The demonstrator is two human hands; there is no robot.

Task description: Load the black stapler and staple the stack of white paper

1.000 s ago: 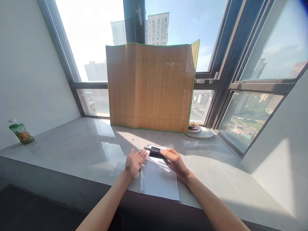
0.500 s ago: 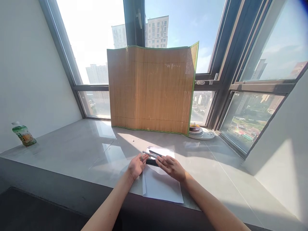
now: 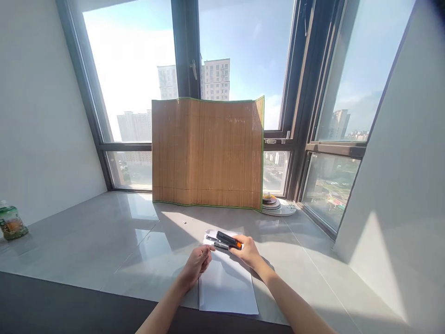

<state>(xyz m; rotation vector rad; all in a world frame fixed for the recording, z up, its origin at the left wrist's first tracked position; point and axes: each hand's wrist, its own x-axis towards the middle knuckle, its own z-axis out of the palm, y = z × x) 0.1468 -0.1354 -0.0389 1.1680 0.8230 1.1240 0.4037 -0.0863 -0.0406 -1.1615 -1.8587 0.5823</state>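
Paper (image 3: 225,290) laid on sill (image 3: 86,241), near front edge | stapler (image 3: 227,240) held by right hand (image 3: 248,253) above paper's far end | left hand (image 3: 198,263) placed at stapler's left | mat (image 3: 208,153) stood behind, before window (image 3: 128,83) | plates (image 3: 273,204) stacked at mat's lower right corner | bottle (image 3: 13,223) set far left, near left wall (image 3: 41,116)

Stapler (image 3: 227,239) partly hidden by right hand (image 3: 248,253)

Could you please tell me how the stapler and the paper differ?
The stapler is black with an orange part; the paper is white. The stapler is spread open in the right hand, whereas the paper lies on the ledge. The stapler is smaller than the paper. Both are in front of the mat.
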